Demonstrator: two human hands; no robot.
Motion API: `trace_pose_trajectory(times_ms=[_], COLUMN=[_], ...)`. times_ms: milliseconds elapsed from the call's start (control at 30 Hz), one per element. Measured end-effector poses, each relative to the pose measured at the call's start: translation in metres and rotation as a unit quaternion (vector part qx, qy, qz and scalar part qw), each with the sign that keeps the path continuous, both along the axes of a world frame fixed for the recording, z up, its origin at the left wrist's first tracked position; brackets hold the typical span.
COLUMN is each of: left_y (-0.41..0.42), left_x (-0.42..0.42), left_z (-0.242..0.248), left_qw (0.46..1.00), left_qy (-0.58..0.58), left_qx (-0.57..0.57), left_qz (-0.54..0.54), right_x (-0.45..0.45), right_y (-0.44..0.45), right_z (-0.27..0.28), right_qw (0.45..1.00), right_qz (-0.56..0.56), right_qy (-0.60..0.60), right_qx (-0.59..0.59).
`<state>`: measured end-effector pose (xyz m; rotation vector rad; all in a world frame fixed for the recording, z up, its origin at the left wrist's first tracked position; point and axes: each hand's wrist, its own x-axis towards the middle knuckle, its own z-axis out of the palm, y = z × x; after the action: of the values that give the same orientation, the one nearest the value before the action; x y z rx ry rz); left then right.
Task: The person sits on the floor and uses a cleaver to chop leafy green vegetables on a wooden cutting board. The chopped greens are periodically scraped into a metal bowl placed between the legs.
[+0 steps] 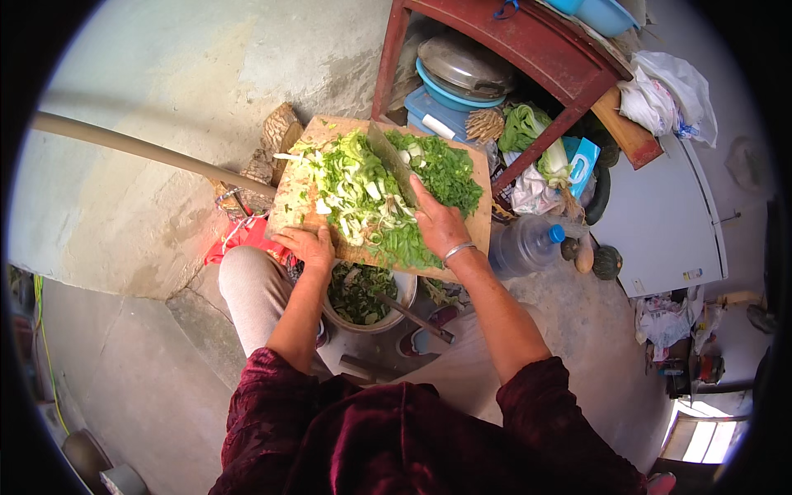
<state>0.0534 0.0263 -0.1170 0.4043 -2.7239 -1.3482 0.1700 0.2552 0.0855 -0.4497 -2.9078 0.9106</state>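
A wooden cutting board [291,204] lies above a bucket [405,297], piled with chopped leafy greens [346,179]. My right hand [440,226] grips a cleaver [390,158], its blade standing among the greens and its index finger stretched along the metal. Pale stem pieces lie mostly left of the blade, darker shredded leaves [451,176] to its right. My left hand [309,247] holds the near left edge of the board, fingers and thumb on top. Inside the bucket are dark chopped leaves [359,291], and a handled tool [421,318] leans out over its rim.
A red wooden table [495,31] stands beyond the board, with a lidded pan [467,62] and a cabbage [526,127] beneath. To the right are a large plastic bottle [523,247], squashes [606,263] and a white appliance [662,216]. A pole [154,148] reaches the board's left side, near logs [278,133].
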Motion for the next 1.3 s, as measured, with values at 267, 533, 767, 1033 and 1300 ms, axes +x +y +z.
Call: trace_pose_trajectory(times_ms=[267,533,767,1033,1300], left_y=[0.002,0.009,0.001,0.004,0.015], left_x=[0.01,0.008,0.007,0.009,0.005], left_z=[-0.003,0.003,0.005,-0.005,-0.002], left_qw=[0.998,0.997,0.997,0.998,0.998], left_qy=[-0.016,-0.042,-0.051,0.004,-0.009], left_qx=[-0.065,-0.047,-0.041,-0.039,0.001], left_qz=[-0.01,-0.037,-0.035,-0.045,-0.061], right_x=[0.0,-0.006,-0.011,-0.006,-0.006], right_y=[-0.04,-0.005,-0.035,0.005,0.03], right_z=[0.078,0.02,0.054,0.035,-0.057], right_qw=[0.938,0.999,0.977,0.994,0.996], right_qz=[0.008,0.009,0.005,0.003,-0.032], right_qy=[0.345,0.031,0.211,0.11,0.043], right_qx=[0.03,0.007,-0.013,-0.027,0.073])
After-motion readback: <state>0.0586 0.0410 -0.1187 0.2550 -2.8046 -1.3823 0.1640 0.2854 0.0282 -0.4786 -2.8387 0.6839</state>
